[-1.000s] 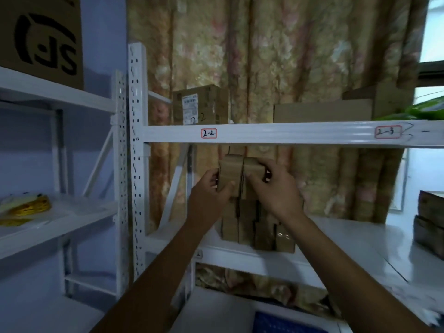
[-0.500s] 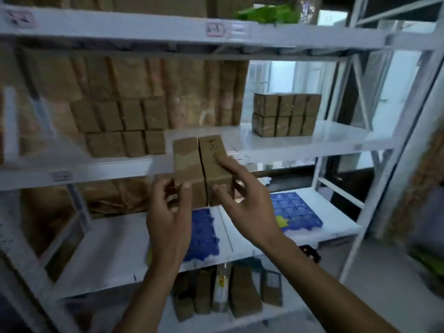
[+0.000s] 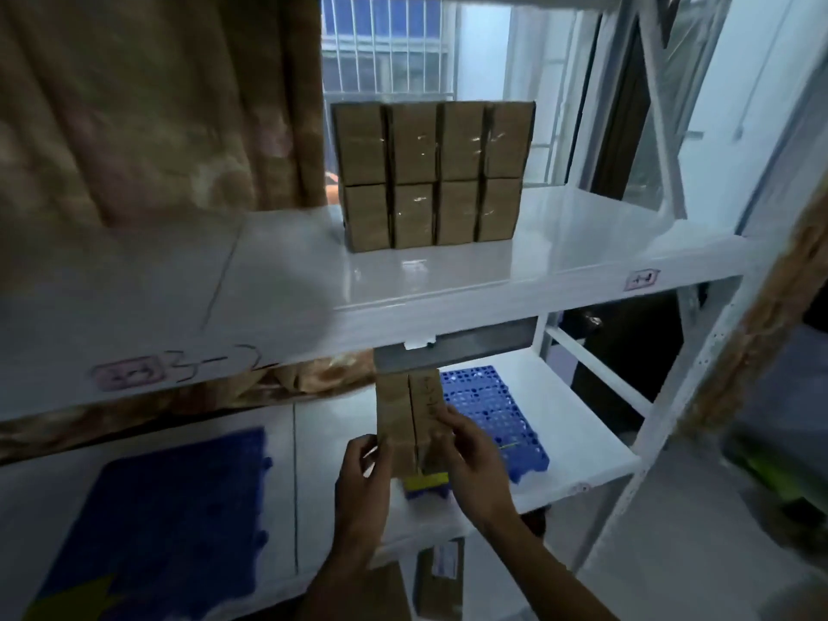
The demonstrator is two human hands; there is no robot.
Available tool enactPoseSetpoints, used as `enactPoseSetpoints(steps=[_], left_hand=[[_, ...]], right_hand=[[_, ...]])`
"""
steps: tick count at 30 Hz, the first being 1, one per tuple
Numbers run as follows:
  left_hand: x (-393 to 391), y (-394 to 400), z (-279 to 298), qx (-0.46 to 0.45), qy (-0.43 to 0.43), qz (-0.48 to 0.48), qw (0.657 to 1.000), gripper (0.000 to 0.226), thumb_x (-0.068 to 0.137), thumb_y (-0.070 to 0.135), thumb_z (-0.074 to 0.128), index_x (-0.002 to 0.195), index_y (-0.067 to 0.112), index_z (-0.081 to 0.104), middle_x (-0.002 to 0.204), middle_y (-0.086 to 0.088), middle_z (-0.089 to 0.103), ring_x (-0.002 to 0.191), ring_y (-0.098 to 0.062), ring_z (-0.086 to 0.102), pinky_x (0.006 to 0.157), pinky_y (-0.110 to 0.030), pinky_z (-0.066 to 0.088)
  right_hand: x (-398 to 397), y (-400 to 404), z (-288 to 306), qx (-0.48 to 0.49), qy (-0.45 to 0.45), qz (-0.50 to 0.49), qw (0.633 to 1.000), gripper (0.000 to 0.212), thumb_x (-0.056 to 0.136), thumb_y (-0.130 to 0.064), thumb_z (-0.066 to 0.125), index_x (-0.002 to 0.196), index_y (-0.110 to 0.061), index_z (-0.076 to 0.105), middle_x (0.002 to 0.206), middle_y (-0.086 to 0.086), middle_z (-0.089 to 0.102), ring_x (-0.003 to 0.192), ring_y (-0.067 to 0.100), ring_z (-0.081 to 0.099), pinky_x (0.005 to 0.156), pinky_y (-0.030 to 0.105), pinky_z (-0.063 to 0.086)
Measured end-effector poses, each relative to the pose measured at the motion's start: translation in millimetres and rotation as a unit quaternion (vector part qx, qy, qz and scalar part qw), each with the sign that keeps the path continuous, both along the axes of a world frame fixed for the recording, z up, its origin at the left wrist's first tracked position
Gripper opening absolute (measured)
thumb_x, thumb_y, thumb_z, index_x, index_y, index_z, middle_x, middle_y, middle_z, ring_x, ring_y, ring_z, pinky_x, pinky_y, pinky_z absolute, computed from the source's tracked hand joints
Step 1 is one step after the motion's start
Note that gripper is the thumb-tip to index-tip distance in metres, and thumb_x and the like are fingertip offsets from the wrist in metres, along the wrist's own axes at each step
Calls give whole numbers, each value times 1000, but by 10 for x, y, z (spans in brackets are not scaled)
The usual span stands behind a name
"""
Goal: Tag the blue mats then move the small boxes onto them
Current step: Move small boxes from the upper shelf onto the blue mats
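Two small brown boxes (image 3: 410,416) are pressed side by side between my hands, low over the right blue mat (image 3: 490,412) on the lower shelf. My left hand (image 3: 363,475) grips their left side and my right hand (image 3: 475,463) their right side. A yellow tag (image 3: 428,478) shows at the mat's front edge, just under the boxes. A second blue mat (image 3: 170,522) with a yellow tag (image 3: 71,600) lies at the lower left. A stack of several small boxes (image 3: 430,172) stands on the middle shelf.
The white middle shelf (image 3: 560,257) juts out right above the held boxes, with handwritten labels on its front edge. A floral curtain (image 3: 148,109) hangs at the left. White rack uprights (image 3: 699,351) stand at the right. More boxes (image 3: 437,580) sit on the bottom level.
My view swung right and down from the left bay. Both hands carried the two boxes from the middle shelf down under it, to just above the right blue mat.
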State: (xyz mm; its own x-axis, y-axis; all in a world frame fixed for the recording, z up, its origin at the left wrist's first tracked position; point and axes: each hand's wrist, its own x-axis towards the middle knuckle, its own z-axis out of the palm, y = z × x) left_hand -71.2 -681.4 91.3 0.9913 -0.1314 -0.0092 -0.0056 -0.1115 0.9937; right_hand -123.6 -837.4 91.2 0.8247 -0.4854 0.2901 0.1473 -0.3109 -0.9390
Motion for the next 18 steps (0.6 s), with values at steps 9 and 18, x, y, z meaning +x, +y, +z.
enactPoseSetpoints(steps=[9,18], left_hand=[[1148,-735,-722,74,70,15,995,36,92,49,62,118,24,62,113,1,69,104,-17,67,92,-45,58],[1235,-838,-794,115,115,-5,987,43,96,51,55,129,23,57,127,-3,64,112,-20,63,98,-42,54]], right_hand=[[1245,-743,-690,46,138,21,989,23,97,-21,64,102,-44,66,105,-25,70,106,4,67,95,44,58],[1390,-815,-758,13,166,30,986,17,94,-23,67,99,-38,61,133,-5,61,123,18,61,88,32,57]])
